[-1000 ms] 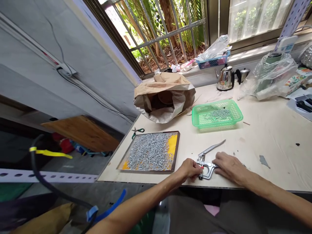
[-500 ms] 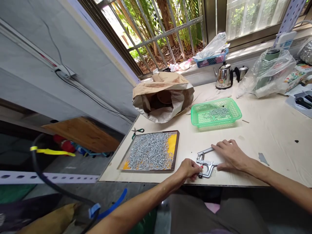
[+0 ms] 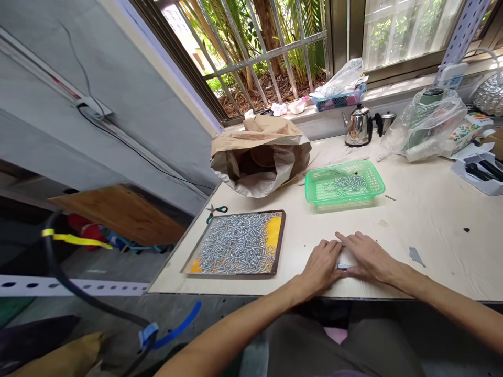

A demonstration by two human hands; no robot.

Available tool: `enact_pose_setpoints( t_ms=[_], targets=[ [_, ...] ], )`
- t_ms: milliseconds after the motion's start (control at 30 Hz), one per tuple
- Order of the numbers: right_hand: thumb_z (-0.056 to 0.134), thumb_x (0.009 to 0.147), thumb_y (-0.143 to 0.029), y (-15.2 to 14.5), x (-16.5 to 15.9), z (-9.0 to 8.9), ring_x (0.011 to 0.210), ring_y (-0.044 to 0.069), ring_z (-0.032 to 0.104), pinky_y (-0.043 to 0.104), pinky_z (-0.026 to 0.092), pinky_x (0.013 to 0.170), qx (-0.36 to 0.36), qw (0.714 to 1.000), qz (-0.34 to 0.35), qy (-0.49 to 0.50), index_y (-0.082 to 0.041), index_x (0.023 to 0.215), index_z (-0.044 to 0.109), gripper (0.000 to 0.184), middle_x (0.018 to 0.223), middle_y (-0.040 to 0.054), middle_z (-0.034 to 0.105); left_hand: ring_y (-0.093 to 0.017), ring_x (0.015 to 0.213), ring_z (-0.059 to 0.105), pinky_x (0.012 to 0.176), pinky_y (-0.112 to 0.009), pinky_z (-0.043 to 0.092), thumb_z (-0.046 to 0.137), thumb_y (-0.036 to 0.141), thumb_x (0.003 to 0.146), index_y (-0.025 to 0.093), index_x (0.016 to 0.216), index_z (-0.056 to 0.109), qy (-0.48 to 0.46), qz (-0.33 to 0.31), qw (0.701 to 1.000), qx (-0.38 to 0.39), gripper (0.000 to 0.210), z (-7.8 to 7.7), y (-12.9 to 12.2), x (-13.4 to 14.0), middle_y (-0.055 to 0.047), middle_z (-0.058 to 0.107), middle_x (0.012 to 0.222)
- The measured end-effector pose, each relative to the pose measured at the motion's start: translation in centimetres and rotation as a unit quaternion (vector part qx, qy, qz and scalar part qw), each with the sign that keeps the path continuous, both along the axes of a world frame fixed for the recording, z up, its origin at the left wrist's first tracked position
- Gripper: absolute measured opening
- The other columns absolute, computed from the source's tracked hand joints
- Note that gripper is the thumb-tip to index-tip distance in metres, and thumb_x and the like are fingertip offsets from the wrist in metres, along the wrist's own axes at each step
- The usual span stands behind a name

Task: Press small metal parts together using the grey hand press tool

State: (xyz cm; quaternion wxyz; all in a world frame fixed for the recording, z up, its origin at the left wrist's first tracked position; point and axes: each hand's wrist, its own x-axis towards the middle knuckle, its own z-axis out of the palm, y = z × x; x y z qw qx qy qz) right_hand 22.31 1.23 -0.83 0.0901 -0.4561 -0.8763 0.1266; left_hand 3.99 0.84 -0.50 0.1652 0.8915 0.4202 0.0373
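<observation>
The silver hand-press pliers (image 3: 342,266) lie near the table's front edge, mostly hidden under both hands. My left hand (image 3: 323,264) is closed over their left side, its fingers wrapped down around the metal. From the right, my right hand (image 3: 367,256) grips the handle side, with its thumb close to the left hand. Left of the hands sits a shallow tray (image 3: 280,243) with a brown rim, filled with many small silver screw-like pieces on a yellow base. A green plastic basket (image 3: 341,202) beyond the hands holds a smaller heap of similar pieces.
Green-handled scissors (image 3: 216,210) lie behind the tray. A large open paper bag (image 3: 259,141) stands near the window. Farther right are a metal kettle (image 3: 358,128) and a plastic-wrapped bottle (image 3: 426,123). A grey scrap (image 3: 416,256) lies right of my hands.
My left hand has moved from pinching at the front end of the pliers to wrapping over them. My right hand has come in left, the handles squeezed between the hands.
</observation>
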Motion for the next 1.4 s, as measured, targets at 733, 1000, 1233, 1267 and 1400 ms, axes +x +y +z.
enact_pose_setpoints(
  t_ms=[733, 1000, 1233, 1267, 1400],
  targets=[
    [0.058, 0.082, -0.019, -0.3, 1.8, -0.1, 0.078, 0.020, 0.052, 0.030, 0.040, 0.067, 0.063, 0.995, -0.038, -0.061, -0.019, 0.083, 0.058, 0.001, 0.080, 0.0048, 0.058, -0.022, 0.096, 0.054, 0.081, -0.036, 0.048, 0.052, 0.026, 0.090, 0.016, 0.093, 0.056, 0.016, -0.026, 0.998, 0.046, 0.011, -1.9, 2.0, 2.8, -0.007, 0.060, 0.097],
    [0.048, 0.086, -0.026, 3.6, 5.4, 0.2, 0.079, 0.020, 0.056, 0.032, 0.044, 0.073, -0.025, 0.997, -0.010, -0.067, -0.018, 0.092, 0.065, 0.020, 0.085, 0.0077, 0.061, -0.027, 0.124, 0.045, 0.101, -0.048, 0.039, 0.036, 0.012, 0.092, 0.016, 0.112, 0.055, -0.087, -0.016, 0.982, 0.169, 0.028, -5.5, -2.9, 3.8, -0.013, 0.054, 0.126],
    [0.043, 0.086, -0.016, 5.2, 2.3, 1.1, 0.078, 0.021, 0.053, 0.032, 0.040, 0.067, 0.067, 0.987, -0.090, -0.111, -0.019, 0.080, 0.064, 0.022, 0.080, 0.0075, 0.062, -0.025, 0.114, 0.053, 0.101, -0.048, 0.040, 0.036, 0.010, 0.092, 0.013, 0.101, 0.059, -0.082, -0.026, 0.983, 0.161, 0.025, -4.5, -3.1, 4.7, -0.012, 0.062, 0.107],
    [0.044, 0.086, -0.016, 5.2, 0.9, 1.3, 0.080, 0.021, 0.053, 0.032, 0.040, 0.068, 0.068, 0.990, -0.062, -0.106, -0.019, 0.083, 0.064, 0.021, 0.083, 0.0074, 0.062, -0.025, 0.115, 0.052, 0.099, -0.047, 0.041, 0.036, 0.011, 0.092, 0.012, 0.104, 0.058, -0.098, -0.020, 0.980, 0.170, 0.026, -4.3, -3.3, 4.8, -0.013, 0.062, 0.110],
    [0.050, 0.086, -0.019, 4.9, -5.4, 1.0, 0.082, 0.019, 0.050, 0.028, 0.038, 0.066, 0.066, 0.992, 0.072, -0.080, -0.023, 0.091, 0.064, 0.015, 0.083, 0.0049, 0.062, -0.020, 0.099, 0.057, 0.086, -0.035, 0.050, 0.035, 0.015, 0.093, 0.014, 0.100, 0.060, -0.169, -0.060, 0.967, 0.180, 0.026, -3.2, -4.8, 3.6, -0.011, 0.064, 0.097]
  ],
)
